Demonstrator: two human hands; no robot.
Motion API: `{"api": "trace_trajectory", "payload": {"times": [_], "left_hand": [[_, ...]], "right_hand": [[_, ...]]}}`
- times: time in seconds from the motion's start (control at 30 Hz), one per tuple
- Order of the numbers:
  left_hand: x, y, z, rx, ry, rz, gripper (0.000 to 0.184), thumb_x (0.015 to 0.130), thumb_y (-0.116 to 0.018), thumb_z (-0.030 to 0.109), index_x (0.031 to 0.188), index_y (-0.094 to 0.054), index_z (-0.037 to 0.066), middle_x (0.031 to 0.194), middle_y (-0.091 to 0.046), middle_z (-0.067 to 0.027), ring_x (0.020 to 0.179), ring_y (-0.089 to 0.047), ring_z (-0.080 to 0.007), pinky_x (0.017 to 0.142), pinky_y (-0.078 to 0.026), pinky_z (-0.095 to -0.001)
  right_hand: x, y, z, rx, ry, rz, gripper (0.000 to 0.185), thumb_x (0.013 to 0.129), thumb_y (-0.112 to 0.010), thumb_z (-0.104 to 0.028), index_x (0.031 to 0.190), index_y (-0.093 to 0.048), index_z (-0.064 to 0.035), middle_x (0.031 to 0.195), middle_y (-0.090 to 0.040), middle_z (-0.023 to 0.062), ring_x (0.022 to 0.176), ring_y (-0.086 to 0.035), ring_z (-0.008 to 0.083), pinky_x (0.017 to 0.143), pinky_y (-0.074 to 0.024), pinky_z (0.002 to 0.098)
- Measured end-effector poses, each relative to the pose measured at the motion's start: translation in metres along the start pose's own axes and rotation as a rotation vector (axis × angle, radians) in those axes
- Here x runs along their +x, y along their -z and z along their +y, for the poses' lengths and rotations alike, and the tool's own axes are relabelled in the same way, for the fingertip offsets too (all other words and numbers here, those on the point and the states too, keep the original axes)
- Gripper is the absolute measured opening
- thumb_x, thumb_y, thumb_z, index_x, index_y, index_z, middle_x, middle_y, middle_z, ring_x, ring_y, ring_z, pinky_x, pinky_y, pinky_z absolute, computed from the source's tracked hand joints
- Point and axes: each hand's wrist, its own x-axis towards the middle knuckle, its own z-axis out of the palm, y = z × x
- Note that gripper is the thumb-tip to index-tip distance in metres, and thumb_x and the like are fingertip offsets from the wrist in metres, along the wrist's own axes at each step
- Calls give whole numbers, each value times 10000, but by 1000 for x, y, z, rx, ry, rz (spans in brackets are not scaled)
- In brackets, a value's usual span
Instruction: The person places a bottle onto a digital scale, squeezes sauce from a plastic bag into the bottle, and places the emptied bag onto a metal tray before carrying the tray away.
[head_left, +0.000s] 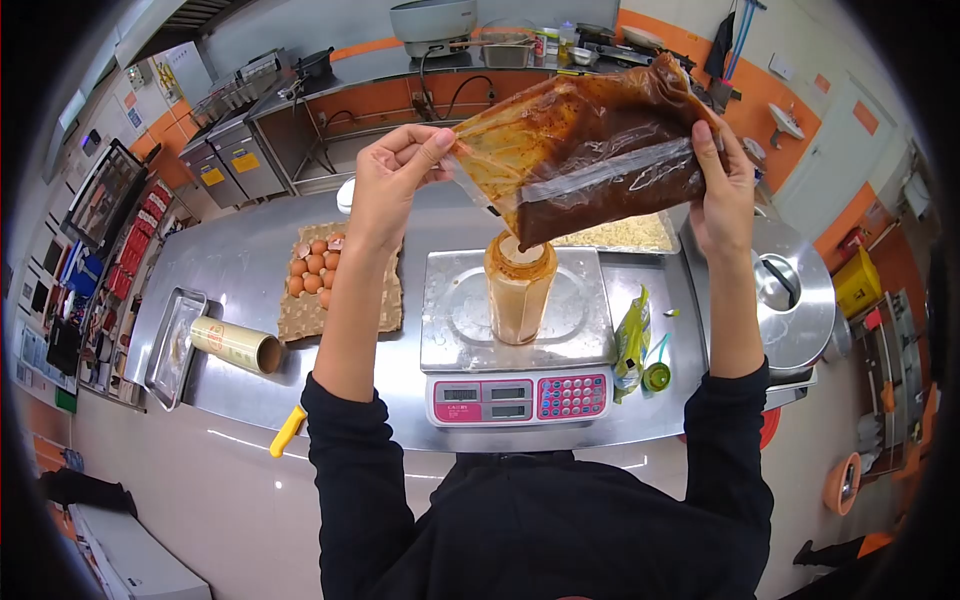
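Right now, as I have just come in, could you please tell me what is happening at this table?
A person holds a plastic bag, dark brown inside, the left hand pinching one end, the right hand gripping the other. The bag's lowest corner appears at the mouth of a jar standing on the scale; whether anything is flowing, I cannot tell.

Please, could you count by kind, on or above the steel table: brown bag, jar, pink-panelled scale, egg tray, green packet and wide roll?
Brown bag, held by the left hand and the right hand: 1
Jar: 1
Scale: 1
Egg tray: 1
Green packet: 1
Wide roll: 1
Total: 6
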Motion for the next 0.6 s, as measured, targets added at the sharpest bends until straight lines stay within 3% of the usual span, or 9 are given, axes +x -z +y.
{"api": "trace_trajectory", "payload": {"times": [0.6], "left_hand": [[-19, 18, -17, -82, -61, 64, 141, 868, -613, 157, 914, -607, 24, 813, -638, -39, 713, -583, -92, 699, -477, -227]], "right_hand": [[31, -27, -13, -138, 128, -153, 244, 893, -572, -144, 1100, -596, -17, 934, -639, 21, 802, -599, 64, 693, -491, 197]]}}
